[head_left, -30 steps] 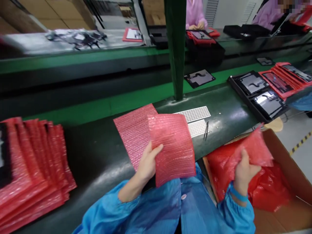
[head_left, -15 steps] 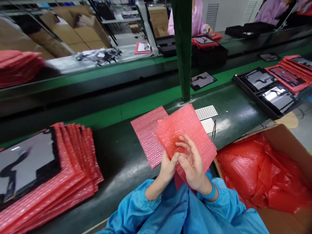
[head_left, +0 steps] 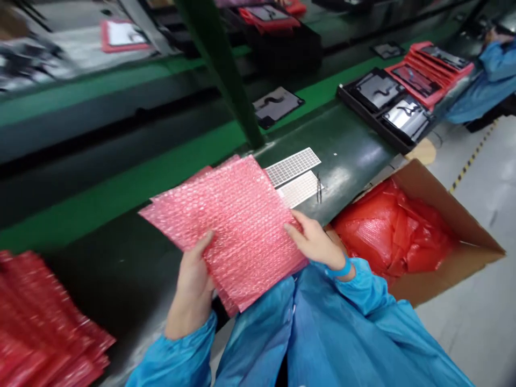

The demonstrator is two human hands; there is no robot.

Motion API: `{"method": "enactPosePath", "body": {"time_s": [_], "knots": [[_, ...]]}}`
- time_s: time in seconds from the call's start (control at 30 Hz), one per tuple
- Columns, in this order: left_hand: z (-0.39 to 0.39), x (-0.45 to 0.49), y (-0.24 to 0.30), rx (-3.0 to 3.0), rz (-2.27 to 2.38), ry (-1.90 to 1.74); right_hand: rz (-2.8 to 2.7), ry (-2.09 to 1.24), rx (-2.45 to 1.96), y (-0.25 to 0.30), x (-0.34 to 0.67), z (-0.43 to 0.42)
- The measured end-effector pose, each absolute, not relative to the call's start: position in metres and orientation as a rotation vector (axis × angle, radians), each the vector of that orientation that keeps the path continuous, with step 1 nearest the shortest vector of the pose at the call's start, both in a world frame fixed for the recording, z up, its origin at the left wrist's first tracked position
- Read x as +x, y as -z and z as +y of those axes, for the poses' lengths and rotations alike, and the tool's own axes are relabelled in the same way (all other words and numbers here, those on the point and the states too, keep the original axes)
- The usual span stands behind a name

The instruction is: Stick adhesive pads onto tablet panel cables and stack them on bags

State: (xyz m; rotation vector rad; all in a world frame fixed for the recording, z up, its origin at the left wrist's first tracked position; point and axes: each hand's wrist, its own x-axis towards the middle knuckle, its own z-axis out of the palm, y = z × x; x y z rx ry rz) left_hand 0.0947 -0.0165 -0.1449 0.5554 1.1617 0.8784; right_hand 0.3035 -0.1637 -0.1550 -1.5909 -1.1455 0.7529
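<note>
A pink bubble-wrap bag (head_left: 250,231) lies flat between my two hands, over the near edge of the bench. My left hand (head_left: 194,274) grips its left side, thumb on top and fingers hidden beneath. On the right edge, my right hand (head_left: 314,236) pinches it with the thumb above. Another pink sheet shows under its upper left corner; whether I hold that one too, I cannot tell. Just beyond are two white label sheets (head_left: 293,166) with grids of small labels, and black tweezers (head_left: 319,188) beside the nearer one.
A cardboard box (head_left: 447,263) of red bubble bags (head_left: 395,231) stands at right. Red bags are stacked (head_left: 44,328) at left. Beyond are a green post (head_left: 226,75), a flat panel (head_left: 278,105) and a black tray (head_left: 374,121) of panels. A co-worker's blue sleeve (head_left: 497,64) shows far right.
My hands have moved apart from the bag's bunched corner to its opposite sides. The bag now lies flatter and further left, over the other sheet. The view has turned right and down.
</note>
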Motion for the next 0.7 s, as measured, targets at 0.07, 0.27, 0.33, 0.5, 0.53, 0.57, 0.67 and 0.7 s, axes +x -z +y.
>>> {"method": "enactPosePath", "body": {"time_s": [0.07, 0.27, 0.33, 0.5, 0.53, 0.57, 0.67, 0.7], "knots": [[-0.017, 0.094, 0.148, 0.597, 1.238, -0.832, -1.142, -0.801, -1.568, 0.170, 0.293, -0.171], [-0.014, 0.094, 0.150, 0.723, 1.240, -0.826, -0.066, -0.598, -1.559, 0.249, 0.373, -0.242], [-0.011, 0.094, 0.152, 0.748, 1.254, -0.825, 0.157, -0.472, -1.619, 0.283, 0.418, -0.268], [-0.011, 0.094, 0.151, 0.740, 1.305, -0.780, 0.509, -0.442, -1.718, 0.359, 0.490, -0.292], [-0.011, 0.094, 0.150, 0.741, 1.311, -0.774, 0.545, -0.446, -1.729, 0.370, 0.498, -0.289], [-0.012, 0.094, 0.149, 0.744, 1.317, -0.770, 0.571, -0.442, -1.740, 0.380, 0.506, -0.286], [-0.014, 0.092, 0.148, 0.751, 1.337, -0.773, 0.621, -0.377, -1.794, 0.399, 0.530, -0.273], [-0.014, 0.091, 0.148, 0.753, 1.345, -0.772, 0.635, -0.339, -1.820, 0.402, 0.539, -0.271]]}}
